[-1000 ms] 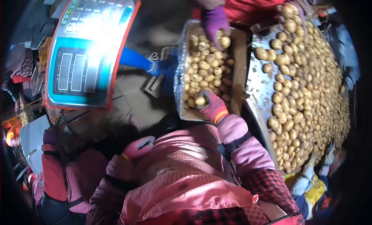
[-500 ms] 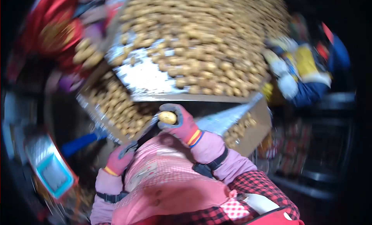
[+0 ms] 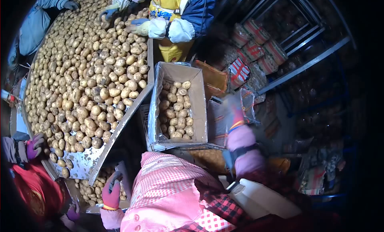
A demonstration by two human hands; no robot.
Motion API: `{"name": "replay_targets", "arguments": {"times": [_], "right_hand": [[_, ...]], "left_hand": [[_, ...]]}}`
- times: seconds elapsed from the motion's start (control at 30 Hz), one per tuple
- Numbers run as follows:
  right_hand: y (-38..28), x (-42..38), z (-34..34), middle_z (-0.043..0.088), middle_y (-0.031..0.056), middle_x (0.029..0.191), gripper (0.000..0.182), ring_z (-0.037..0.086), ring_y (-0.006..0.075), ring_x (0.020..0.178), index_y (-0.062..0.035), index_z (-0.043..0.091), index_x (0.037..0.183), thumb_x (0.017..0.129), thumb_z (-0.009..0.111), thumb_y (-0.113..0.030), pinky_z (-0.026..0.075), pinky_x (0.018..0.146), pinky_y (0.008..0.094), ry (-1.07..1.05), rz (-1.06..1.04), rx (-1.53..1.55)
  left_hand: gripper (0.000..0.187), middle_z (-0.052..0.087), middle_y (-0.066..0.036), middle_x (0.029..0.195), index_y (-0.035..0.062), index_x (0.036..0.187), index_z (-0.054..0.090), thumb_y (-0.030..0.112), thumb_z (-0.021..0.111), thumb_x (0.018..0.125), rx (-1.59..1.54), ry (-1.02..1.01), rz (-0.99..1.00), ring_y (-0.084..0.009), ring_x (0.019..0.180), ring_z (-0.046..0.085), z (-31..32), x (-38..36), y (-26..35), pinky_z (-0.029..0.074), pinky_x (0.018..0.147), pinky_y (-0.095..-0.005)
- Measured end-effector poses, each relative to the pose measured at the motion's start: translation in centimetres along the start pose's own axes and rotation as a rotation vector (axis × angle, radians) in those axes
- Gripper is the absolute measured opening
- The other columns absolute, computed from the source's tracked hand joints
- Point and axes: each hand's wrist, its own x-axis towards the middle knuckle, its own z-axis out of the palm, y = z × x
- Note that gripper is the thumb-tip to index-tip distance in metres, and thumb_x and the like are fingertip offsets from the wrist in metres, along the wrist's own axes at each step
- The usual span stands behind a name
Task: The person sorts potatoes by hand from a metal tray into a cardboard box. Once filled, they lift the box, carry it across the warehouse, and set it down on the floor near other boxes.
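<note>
My left hand [image 3: 111,191], in a pink glove with grey fingers, is beside the lower box of potatoes [image 3: 89,191]. Its fingers point up and no potato shows in them. My right hand [image 3: 234,111] is stretched out to the right, past the carton [image 3: 203,126] lined with clear plastic. Motion smears its fingers, so whether it holds anything is not visible. Several potatoes [image 3: 180,112] lie inside that carton. Beyond both boxes spreads a sorting table with a metal edge [image 3: 116,138], heaped with potatoes [image 3: 84,84].
A co-worker in a yellow apron [image 3: 166,4] has gloved hands on the heap. Another person in a blue sleeve [image 3: 34,26] stands far left, and one in red [image 3: 38,192] near left. Filled bags [image 3: 260,44] are stacked by a metal rail [image 3: 304,66].
My view has swung to the right. My right hand, which held a potato in front of me, has moved out to the right. My left hand remains near the lower box.
</note>
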Motion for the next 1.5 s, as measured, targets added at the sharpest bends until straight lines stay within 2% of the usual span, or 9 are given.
{"name": "replay_targets", "arguments": {"times": [0.1, 0.27, 0.33, 0.4, 0.8, 1.1, 1.17, 1.37, 1.5], "right_hand": [[8.1, 2.9, 0.8, 0.058, 0.0056, 0.091, 0.028, 0.055, 0.0169, 0.076, -0.0105, 0.058, 0.103, 0.084, 0.061, -0.031, 0.045, 0.065, 0.032, 0.162, 0.46, 0.197], [-2.0, 6.1, 4.5, 0.056, 0.0102, 0.108, 0.037, 0.055, 0.0219, 0.091, -0.0102, 0.049, 0.119, 0.089, 0.056, -0.032, 0.045, 0.077, 0.0346, -0.058, -0.06, 0.826], [-10.5, 8.1, 5.6, 0.054, 0.0121, 0.114, 0.042, 0.055, 0.0238, 0.097, -0.0102, 0.046, 0.125, 0.091, 0.054, -0.032, 0.045, 0.081, 0.0356, -0.309, -0.181, 1.212], [-19.3, 8.7, 5.4, 0.053, 0.014, 0.121, 0.046, 0.055, 0.0258, 0.103, -0.0101, 0.042, 0.132, 0.093, 0.052, -0.032, 0.045, 0.086, 0.0367, -0.47, -0.298, 1.304], [-46.3, -6.9, 0.9, 0.059, 0.0126, 0.112, 0.043, 0.061, 0.0173, 0.089, -0.0021, 0.043, 0.133, 0.096, 0.052, -0.024, 0.051, 0.076, 0.0298, -1.294, -0.987, 0.922], [-46.7, -12.1, 1.7, 0.061, 0.008, 0.098, 0.039, 0.058, 0.0124, 0.077, 0.0015, 0.046, 0.127, 0.095, 0.056, -0.018, 0.05, 0.067, 0.0263, -1.465, -0.944, 0.777], [-46.7, -11.9, 1.8, 0.061, 0.0082, 0.098, 0.04, 0.058, 0.0125, 0.077, 0.002, 0.045, 0.127, 0.095, 0.056, -0.018, 0.049, 0.066, 0.0261, -1.458, -0.917, 0.787], [-46.4, -11.1, 2.4, 0.061, 0.0079, 0.099, 0.036, 0.058, 0.0132, 0.076, 0.001, 0.046, 0.123, 0.095, 0.055, -0.019, 0.048, 0.064, 0.0253, -1.458, -0.897, 0.75], [-46.2, -11.3, 2.6, 0.062, 0.0067, 0.1, 0.044, 0.059, 0.0131, 0.076, -0.0008, 0.043, 0.13, 0.095, 0.056, -0.024, 0.049, 0.065, 0.0244, -1.478, -0.891, 0.727]], "left_hand": [[0.041, 0.058, -0.017, 0.123, -0.0073, 0.127, 0.05, 0.014, 0.052, 0.093, 0.026, 0.046, 0.004, -0.0225, 0.114, 0.055, -0.8, 0.9, 0.0, 0.039, 0.101, -0.0341], [0.053, 0.051, -0.016, 0.134, 0.0031, 0.136, 0.044, 0.029, 0.057, 0.091, -0.537, -0.041, -0.277, -0.0271, 0.121, 0.052, 1.4, -0.3, 7.4, 0.04, 0.104, -0.0372], [0.055, 0.055, -0.017, 0.129, 0.0089, 0.135, 0.047, 0.037, 0.056, 0.088, 0.507, 0.078, 0.255, -0.0326, 0.113, 0.057, 0.2, 1.9, -1.7, 0.044, 0.099, -0.0422], [0.053, 0.058, -0.018, 0.124, 0.0096, 0.132, 0.051, 0.038, 0.055, 0.087, 0.413, 0.143, -0.042, -0.034, 0.114, 0.055, -0.2, -0.4, 3.7, 0.042, 0.1, -0.0404], [0.052, 0.063, -0.015, 0.114, 0.0131, 0.131, 0.053, 0.035, 0.062, 0.085, 0.082, 0.984, -0.001, -0.0286, 0.106, 0.061, 3.6, -11.5, -6.3, 0.046, 0.094, -0.0362], [0.05, 0.065, -0.008, 0.107, 0.0067, 0.128, 0.054, 0.033, 0.066, 0.086, -0.512, 1.637, 0.203, -0.0146, 0.097, 0.061, 8.7, -18.7, -13.7, 0.048, 0.086, -0.0278], [0.059, 0.064, -0.01, 0.109, 0.0054, 0.132, 0.049, 0.037, 0.066, 0.085, -0.566, 1.741, -0.142, -0.0159, 0.099, 0.059, 9.3, -21.1, -15.3, 0.046, 0.087, -0.0285], [0.071, 0.057, -0.016, 0.125, 0.0073, 0.141, 0.037, 0.041, 0.064, 0.084, -0.493, 1.771, -0.471, -0.0265, 0.115, 0.055, 8.5, -23.2, -14.4, 0.042, 0.096, -0.0348], [0.068, 0.059, -0.016, 0.123, 0.0093, 0.14, 0.039, 0.041, 0.063, 0.085, -0.483, 1.778, -0.251, -0.025, 0.113, 0.056, 8.3, -21.5, -17.4, 0.042, 0.095, -0.0331]]}}
